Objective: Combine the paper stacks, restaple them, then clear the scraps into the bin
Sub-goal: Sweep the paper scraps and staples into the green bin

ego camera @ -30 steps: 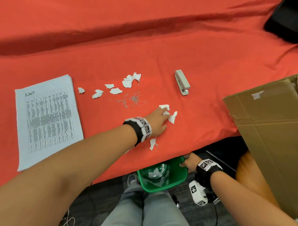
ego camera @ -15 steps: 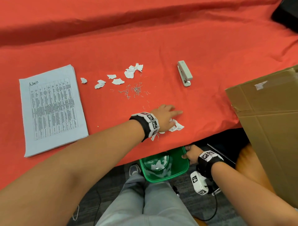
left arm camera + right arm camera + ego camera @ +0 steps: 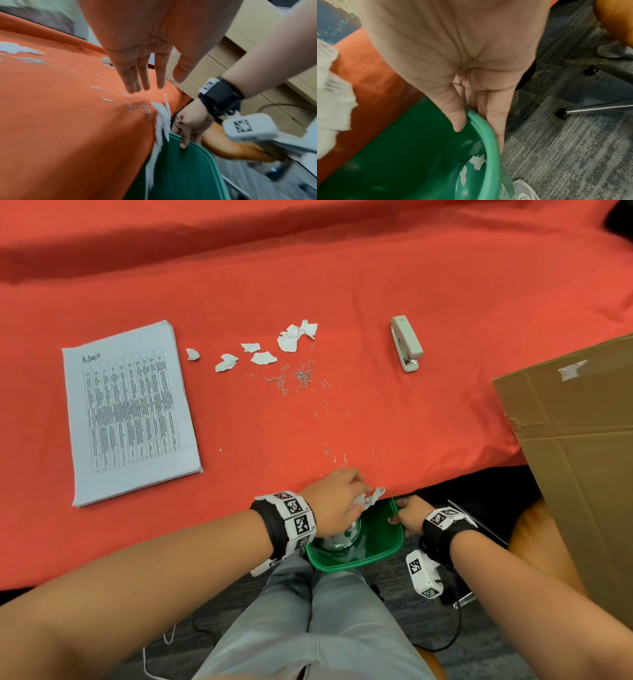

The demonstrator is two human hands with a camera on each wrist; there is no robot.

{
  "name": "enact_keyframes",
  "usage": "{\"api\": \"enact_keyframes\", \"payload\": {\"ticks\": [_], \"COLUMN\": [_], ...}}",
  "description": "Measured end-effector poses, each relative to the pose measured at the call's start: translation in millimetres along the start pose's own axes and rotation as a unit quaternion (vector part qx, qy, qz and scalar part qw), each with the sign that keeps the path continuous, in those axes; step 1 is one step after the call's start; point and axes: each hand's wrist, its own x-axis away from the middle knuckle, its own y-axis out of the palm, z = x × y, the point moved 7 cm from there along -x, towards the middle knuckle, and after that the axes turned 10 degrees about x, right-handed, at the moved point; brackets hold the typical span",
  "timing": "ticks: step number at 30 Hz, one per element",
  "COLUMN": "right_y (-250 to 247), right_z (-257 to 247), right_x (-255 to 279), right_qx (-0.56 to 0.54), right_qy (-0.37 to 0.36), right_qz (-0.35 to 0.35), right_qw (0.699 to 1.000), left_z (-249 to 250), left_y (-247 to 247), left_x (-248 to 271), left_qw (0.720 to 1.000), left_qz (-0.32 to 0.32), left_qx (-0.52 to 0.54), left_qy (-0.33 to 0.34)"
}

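Sweeping is the step in hand: the left hand point(image 3: 334, 501), fingers straight and held close together with the thumb apart, is pushing a small bunch of torn paper scraps point(image 3: 368, 499) over the near edge of the desk point(image 3: 411, 251), at lower centre of the head view, and in the left wrist view the white pieces are tipping over the red cloth into the green bin point(image 3: 197, 169). The right hand point(image 3: 407, 515) is pinching the bin's rim, thumb inside and fingers outside, keeping the bin tucked just under the desk edge; a few white bits are lying on the bin's bottom in the right wrist view. The combined paper stack point(image 3: 130, 412) is lying flat at the left of the frame, and I judge the stapling part to be done, though no staple is visible on it. The stapler point(image 3: 406, 342) is sitting at upper right of centre. More scraps point(image 3: 263, 354) and a scatter of loose staples point(image 3: 298, 376) are waiting in the upper middle, well apart from the bin, so the next move is likely calling for the flat hand to reach out and drag them toward the edge; the thin staples may snag in the cloth. Handwriting at the top of the sheet is reading roughly "Admin"; the printed table beneath is too small to read. A cardboard box point(image 3: 582, 457) is filling the right side.
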Motion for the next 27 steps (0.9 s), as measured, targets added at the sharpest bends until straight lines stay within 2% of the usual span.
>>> {"api": "enact_keyframes", "payload": {"ticks": [3, 5, 7, 12, 16, 17, 19, 21, 22, 25, 27], "right_y": [2.1, 2.5, 2.6, 1.9, 3.3, 3.2, 3.2, 2.9, 2.9, 2.8, 2.7], "right_z": [-0.5, -0.4, -2.7, -6.1, -1.7, -1.3, -0.7, -0.9, 0.2, 0.7, 0.2], "right_x": [-2.9, -5.1, -2.8, 4.7, 0.1, 0.9, 1.0, 2.3, 0.6, 0.6, 1.1], "right_qx": [-0.005, -0.01, -0.017, -0.022, -0.016, -0.015, -0.01, -0.006, -0.006, -0.008, -0.009], "right_qy": [0.0, -0.002, 0.001, 0.012, 0.013, 0.012, 0.011, 0.008, 0.007, 0.008, 0.008], "right_qz": [0.0, 0.003, 0.004, 0.005, 0.002, 0.004, 0.007, 0.006, 0.007, 0.007, 0.009], "right_qw": [1.0, 1.0, 1.0, 1.0, 1.0, 1.0, 1.0, 1.0, 1.0, 1.0, 1.0], "left_z": [-17.6, -33.8, -39.4, -17.6, -8.3, -4.9, 0.0, -6.3, -14.4, -41.8, -43.6], "left_y": [-30.4, -37.3, -29.3, 25.1, 59.9, 57.9, 36.8, 5.1, -7.9, -20.3, -8.2], "left_x": [-5.2, -7.9, -5.7, 19.6, 32.4, 31.5, 24.9, 14.1, 8.4, -3.3, -3.5], "left_qw": [0.994, 0.99, 0.991, 0.997, 0.997, 0.997, 0.999, 0.997, 0.996, 0.989, 0.989], "left_qz": [0.101, 0.118, 0.098, 0.012, -0.06, -0.054, -0.001, 0.063, 0.075, 0.047, 0.01], "left_qx": [0.017, 0.011, -0.012, -0.066, -0.058, -0.052, -0.044, -0.038, -0.036, -0.038, -0.071], "left_qy": [-0.04, -0.082, -0.095, -0.037, -0.004, 0.008, 0.019, -0.012, -0.044, -0.133, -0.129]}}
